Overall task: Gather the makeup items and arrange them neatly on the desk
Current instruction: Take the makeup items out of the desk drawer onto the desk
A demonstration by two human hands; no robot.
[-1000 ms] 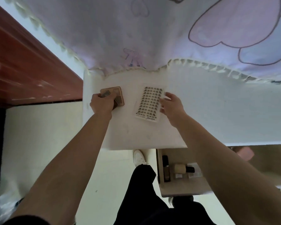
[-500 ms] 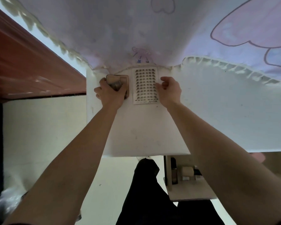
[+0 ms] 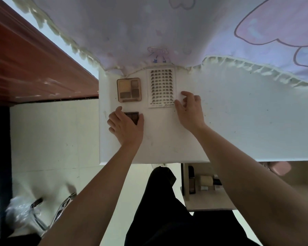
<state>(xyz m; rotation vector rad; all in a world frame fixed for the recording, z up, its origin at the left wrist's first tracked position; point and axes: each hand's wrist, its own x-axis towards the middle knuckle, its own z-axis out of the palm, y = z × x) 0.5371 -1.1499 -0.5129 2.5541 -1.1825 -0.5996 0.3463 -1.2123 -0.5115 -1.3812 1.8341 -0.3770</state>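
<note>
Your left hand [image 3: 125, 127] clamps the small dark palette [image 3: 132, 117] between thumb and forefinger, centre-left of frame. Your right hand [image 3: 189, 110] sits at the lash card's [image 3: 161, 87] right edge; pinching or just touching, can't tell. That small palette lies crosswise on the white desk [image 3: 167, 144], just below the eyeshadow palette [image 3: 129, 90] and apart from it, so a short push up-frame looks like the call.

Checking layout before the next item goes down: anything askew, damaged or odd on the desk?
Nothing stands out. The eyeshadow palette and lash card lie flat, side by side, square to the edge of the desk. The small dark palette is mostly under the left hand, so its alignment can't be judged.
</note>
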